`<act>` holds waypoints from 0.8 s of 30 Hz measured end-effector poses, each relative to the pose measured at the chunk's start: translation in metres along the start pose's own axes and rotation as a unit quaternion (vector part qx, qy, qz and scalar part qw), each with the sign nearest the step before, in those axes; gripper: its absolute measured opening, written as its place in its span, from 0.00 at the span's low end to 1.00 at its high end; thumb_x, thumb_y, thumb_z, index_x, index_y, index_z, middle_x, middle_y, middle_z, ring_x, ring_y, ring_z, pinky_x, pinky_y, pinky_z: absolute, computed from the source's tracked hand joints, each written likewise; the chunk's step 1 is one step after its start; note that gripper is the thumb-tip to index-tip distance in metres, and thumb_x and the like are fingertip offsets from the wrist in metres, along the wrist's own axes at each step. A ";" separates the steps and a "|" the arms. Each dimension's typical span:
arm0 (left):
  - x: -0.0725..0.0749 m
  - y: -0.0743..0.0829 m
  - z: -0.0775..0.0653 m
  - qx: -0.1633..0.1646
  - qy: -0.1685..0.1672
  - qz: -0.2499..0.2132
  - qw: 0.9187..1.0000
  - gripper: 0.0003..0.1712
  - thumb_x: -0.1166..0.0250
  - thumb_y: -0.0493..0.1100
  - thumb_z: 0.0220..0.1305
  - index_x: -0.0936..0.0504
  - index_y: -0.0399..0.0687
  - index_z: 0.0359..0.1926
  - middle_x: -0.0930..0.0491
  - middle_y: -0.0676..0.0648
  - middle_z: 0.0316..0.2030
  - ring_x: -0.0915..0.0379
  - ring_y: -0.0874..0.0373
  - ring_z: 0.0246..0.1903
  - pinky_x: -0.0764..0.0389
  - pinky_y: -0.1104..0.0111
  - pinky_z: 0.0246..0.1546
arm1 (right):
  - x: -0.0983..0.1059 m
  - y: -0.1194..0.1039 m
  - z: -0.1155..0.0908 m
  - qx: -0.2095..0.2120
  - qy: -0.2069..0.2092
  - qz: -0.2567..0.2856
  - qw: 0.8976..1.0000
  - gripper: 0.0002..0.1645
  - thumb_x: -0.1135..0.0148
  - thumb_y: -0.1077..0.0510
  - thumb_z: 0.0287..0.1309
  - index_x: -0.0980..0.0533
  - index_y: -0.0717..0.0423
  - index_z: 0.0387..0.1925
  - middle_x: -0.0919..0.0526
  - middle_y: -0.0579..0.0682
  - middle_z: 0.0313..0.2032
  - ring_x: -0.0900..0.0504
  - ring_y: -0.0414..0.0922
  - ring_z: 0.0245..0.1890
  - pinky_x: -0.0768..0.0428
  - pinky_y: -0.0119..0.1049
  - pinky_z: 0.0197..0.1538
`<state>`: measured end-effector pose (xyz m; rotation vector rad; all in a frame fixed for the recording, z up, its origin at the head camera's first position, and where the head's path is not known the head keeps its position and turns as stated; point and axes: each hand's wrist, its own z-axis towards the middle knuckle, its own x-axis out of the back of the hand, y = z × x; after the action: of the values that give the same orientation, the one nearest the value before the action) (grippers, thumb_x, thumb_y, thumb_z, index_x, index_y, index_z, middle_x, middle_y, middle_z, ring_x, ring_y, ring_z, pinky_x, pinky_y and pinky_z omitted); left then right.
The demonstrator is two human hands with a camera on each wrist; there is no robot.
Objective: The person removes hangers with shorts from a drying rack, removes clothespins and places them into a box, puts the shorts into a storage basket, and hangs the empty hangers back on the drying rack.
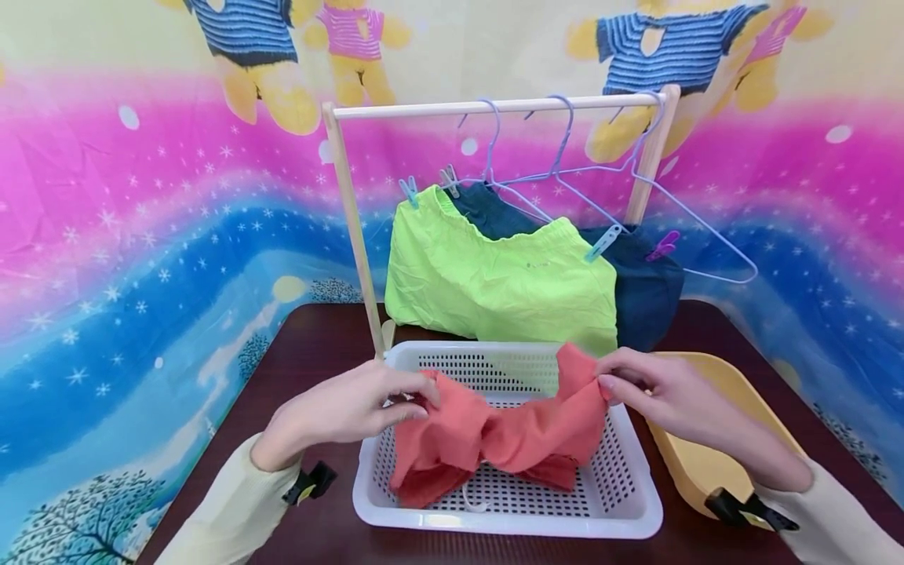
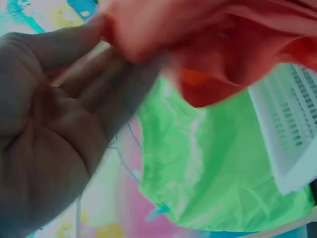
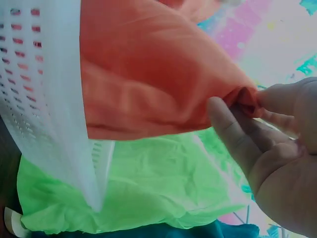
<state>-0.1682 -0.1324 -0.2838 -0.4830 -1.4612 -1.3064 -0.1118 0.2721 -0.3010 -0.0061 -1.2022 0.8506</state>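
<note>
A coral-red garment (image 1: pixel 494 431) is stretched between both hands over a white perforated basket (image 1: pixel 508 527), its lower folds hanging inside the walls. At its left end my left hand (image 1: pixel 353 404) pinches the cloth between thumb and fingers; the left wrist view shows that hand (image 2: pixel 64 109) from the palm side. Opposite, the thumb and fingers of my right hand (image 1: pixel 664 384) grip the upper right corner. The right wrist view has the cloth (image 3: pixel 148 74) bunched at those fingertips. A thin white curved piece (image 1: pixel 476 502) shows under the garment in the basket.
Behind the basket stands a wooden rack (image 1: pixel 452 108) with several purple hangers (image 1: pixel 565 141). Lime-green shorts (image 1: pixel 494 275) and a dark blue garment (image 1: pixel 646 282) hang there by clothespins (image 1: pixel 603 243). A yellow tray (image 1: pixel 699 471) lies right of the basket on the dark table (image 1: pixel 311 337).
</note>
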 end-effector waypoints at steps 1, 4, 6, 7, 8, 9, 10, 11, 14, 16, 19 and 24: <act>0.000 -0.004 0.002 0.030 -0.014 -0.001 0.999 0.10 0.39 0.46 0.70 0.20 0.59 0.51 0.17 0.61 0.43 0.24 0.71 0.41 0.21 0.73 0.43 | -0.001 0.002 0.003 -0.002 -0.016 -0.007 1.000 0.13 0.37 0.60 0.63 0.21 0.37 0.44 0.18 0.33 0.31 0.25 0.30 0.27 0.24 0.28 0.30; -0.001 -0.017 0.009 0.096 -0.062 -0.010 0.993 0.17 0.41 0.49 0.71 0.24 0.58 0.59 0.18 0.61 0.49 0.23 0.70 0.51 0.22 0.69 0.53 | -0.004 0.010 0.011 0.000 -0.096 -0.025 0.995 0.10 0.40 0.55 0.67 0.20 0.40 0.47 0.16 0.35 0.38 0.22 0.30 0.33 0.20 0.30 0.36; -0.001 -0.025 0.011 0.135 -0.087 -0.018 0.987 0.21 0.42 0.50 0.72 0.27 0.56 0.63 0.19 0.60 0.53 0.24 0.67 0.55 0.23 0.66 0.56 | -0.006 0.015 0.016 0.011 -0.160 -0.030 0.987 0.12 0.43 0.52 0.69 0.21 0.44 0.51 0.16 0.39 0.43 0.21 0.31 0.37 0.18 0.32 0.40; -0.001 -0.030 0.012 0.151 -0.096 -0.019 0.984 0.23 0.42 0.51 0.72 0.28 0.55 0.65 0.19 0.58 0.54 0.24 0.66 0.55 0.23 0.65 0.56 | -0.007 0.017 0.018 0.016 -0.191 -0.033 0.981 0.15 0.45 0.51 0.70 0.22 0.46 0.54 0.16 0.40 0.46 0.20 0.32 0.40 0.17 0.34 0.43; 0.000 -0.035 0.013 0.166 -0.102 -0.017 0.981 0.25 0.42 0.52 0.72 0.29 0.55 0.66 0.19 0.57 0.55 0.24 0.64 0.56 0.24 0.63 0.57 | -0.008 0.019 0.019 0.021 -0.218 -0.034 0.975 0.18 0.47 0.50 0.71 0.23 0.49 0.57 0.16 0.43 0.49 0.19 0.35 0.43 0.17 0.36 0.46; 0.002 -0.039 0.014 0.177 -0.105 -0.013 0.978 0.26 0.42 0.53 0.71 0.30 0.54 0.67 0.20 0.56 0.55 0.23 0.63 0.55 0.24 0.62 0.57 | -0.009 0.019 0.020 0.026 -0.236 -0.033 0.971 0.20 0.48 0.50 0.72 0.24 0.51 0.60 0.17 0.45 0.52 0.18 0.36 0.46 0.17 0.38 0.48; 0.002 -0.044 0.014 0.191 -0.105 -0.010 0.976 0.27 0.42 0.54 0.71 0.30 0.54 0.67 0.20 0.55 0.55 0.23 0.61 0.54 0.24 0.61 0.56 | -0.011 0.020 0.022 0.031 -0.248 -0.035 0.968 0.21 0.49 0.50 0.73 0.26 0.52 0.62 0.17 0.46 0.54 0.18 0.38 0.48 0.17 0.40 0.50; 0.003 -0.049 0.015 0.201 -0.103 -0.007 0.974 0.26 0.42 0.54 0.71 0.30 0.54 0.66 0.20 0.54 0.55 0.23 0.60 0.52 0.24 0.61 0.55 | -0.012 0.019 0.023 0.033 -0.257 -0.037 0.965 0.22 0.50 0.51 0.73 0.28 0.52 0.64 0.18 0.47 0.56 0.18 0.39 0.49 0.17 0.41 0.51; 0.006 -0.065 0.017 0.210 -0.094 0.008 0.973 0.23 0.44 0.52 0.73 0.29 0.54 0.65 0.20 0.51 0.54 0.23 0.60 0.48 0.24 0.61 0.51 | -0.016 0.018 0.029 0.038 -0.254 -0.048 0.965 0.24 0.50 0.53 0.73 0.31 0.51 0.68 0.21 0.48 0.60 0.19 0.45 0.55 0.19 0.47 0.54; 0.006 -0.073 0.021 0.205 -0.093 0.018 0.974 0.21 0.45 0.49 0.74 0.29 0.55 0.64 0.20 0.50 0.54 0.23 0.59 0.49 0.24 0.61 0.52 | -0.017 0.016 0.033 0.045 -0.246 -0.055 0.967 0.25 0.50 0.55 0.73 0.33 0.51 0.69 0.23 0.51 0.62 0.21 0.50 0.58 0.21 0.51 0.56; 0.007 -0.082 0.029 0.193 -0.083 0.029 0.977 0.19 0.45 0.43 0.74 0.28 0.51 0.63 0.21 0.47 0.57 0.24 0.54 0.57 0.25 0.59 0.57 | -0.018 0.013 0.039 0.053 -0.236 -0.068 0.968 0.27 0.49 0.57 0.72 0.33 0.53 0.69 0.27 0.58 0.65 0.25 0.58 0.62 0.24 0.56 0.59; 0.010 -0.090 0.045 0.176 -0.045 0.022 0.983 0.20 0.46 0.35 0.72 0.28 0.45 0.63 0.22 0.44 0.60 0.27 0.51 0.63 0.26 0.57 0.61 | -0.020 0.009 0.052 0.045 -0.231 -0.074 0.969 0.31 0.47 0.58 0.70 0.37 0.51 0.72 0.36 0.63 0.70 0.31 0.61 0.68 0.27 0.56 0.61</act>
<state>-0.2662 -0.1244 -0.3089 -0.3412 -1.7052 -0.9739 -0.1613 0.2452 -0.3009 0.3705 -1.5756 0.7961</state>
